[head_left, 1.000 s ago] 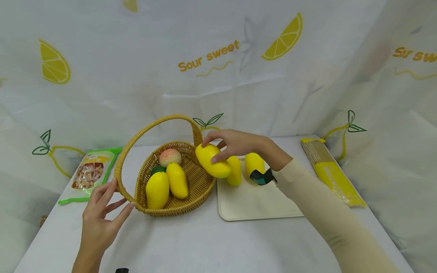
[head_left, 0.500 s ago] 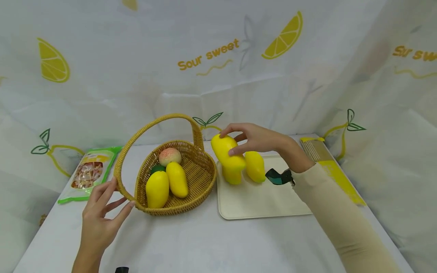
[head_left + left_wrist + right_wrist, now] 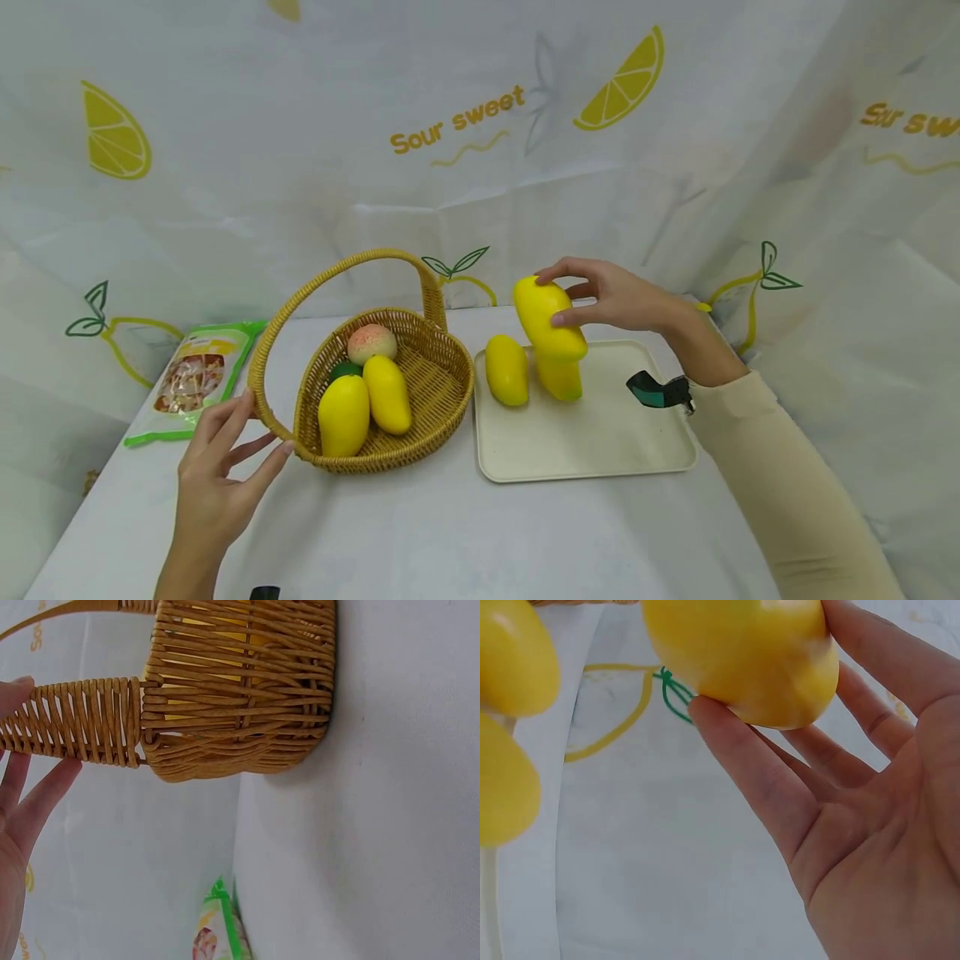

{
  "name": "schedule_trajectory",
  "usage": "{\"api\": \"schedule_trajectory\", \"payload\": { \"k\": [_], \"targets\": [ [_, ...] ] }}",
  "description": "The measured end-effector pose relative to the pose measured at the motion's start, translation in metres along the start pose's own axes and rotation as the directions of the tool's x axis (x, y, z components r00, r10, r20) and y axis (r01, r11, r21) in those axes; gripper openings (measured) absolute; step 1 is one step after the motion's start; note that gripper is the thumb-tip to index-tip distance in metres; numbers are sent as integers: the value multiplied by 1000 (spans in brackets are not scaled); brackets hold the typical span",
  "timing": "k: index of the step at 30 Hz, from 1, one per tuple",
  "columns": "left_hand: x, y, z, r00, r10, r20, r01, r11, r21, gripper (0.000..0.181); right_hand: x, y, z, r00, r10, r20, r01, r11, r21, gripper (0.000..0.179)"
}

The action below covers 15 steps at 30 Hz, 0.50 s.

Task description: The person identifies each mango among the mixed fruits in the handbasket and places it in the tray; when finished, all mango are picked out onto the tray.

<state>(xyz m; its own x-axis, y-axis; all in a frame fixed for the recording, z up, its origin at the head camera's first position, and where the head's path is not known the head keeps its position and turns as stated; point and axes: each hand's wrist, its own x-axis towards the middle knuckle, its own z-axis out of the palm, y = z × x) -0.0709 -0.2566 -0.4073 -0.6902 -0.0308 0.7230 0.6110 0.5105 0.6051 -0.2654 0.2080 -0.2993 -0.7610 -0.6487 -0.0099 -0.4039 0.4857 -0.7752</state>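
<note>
My right hand (image 3: 626,296) holds a yellow mango (image 3: 547,317) between thumb and fingers, raised above the cream tray (image 3: 600,454). In the right wrist view the same mango (image 3: 750,660) sits at the fingertips. Two more mangoes lie on the tray: one at its left (image 3: 507,371), the other (image 3: 558,381) partly hidden behind the held mango. My left hand (image 3: 221,479) grips the lower handle of a wicker basket (image 3: 431,400), thumb and fingers on either side. Inside the basket are two mangoes (image 3: 388,396), a peach (image 3: 372,343) and a dark green fruit (image 3: 345,372), mostly covered.
A green-edged food bag (image 3: 198,379) lies left of the basket. Behind my right forearm, only a yellow bit of a package (image 3: 703,307) shows. A white curtain with lemon prints (image 3: 480,200) closes off the back of the white table (image 3: 420,542).
My right hand has carried the mango rightward from the basket's right rim to above the tray. The tray's left mango is uncovered now. The left hand stays on the handle.
</note>
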Motion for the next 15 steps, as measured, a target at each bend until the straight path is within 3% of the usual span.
{"api": "schedule_trajectory", "payload": {
  "k": [7,15],
  "targets": [
    [0,-1,0,1000,-7,1,7,1000,0,72,-15,16,-10,997,4,-75,-4,1000,10,48],
    [1,2,0,1000,-2,-1,2,1000,-7,72,-33,28,-17,989,60,-137,-58,998,23,50]
  ]
}}
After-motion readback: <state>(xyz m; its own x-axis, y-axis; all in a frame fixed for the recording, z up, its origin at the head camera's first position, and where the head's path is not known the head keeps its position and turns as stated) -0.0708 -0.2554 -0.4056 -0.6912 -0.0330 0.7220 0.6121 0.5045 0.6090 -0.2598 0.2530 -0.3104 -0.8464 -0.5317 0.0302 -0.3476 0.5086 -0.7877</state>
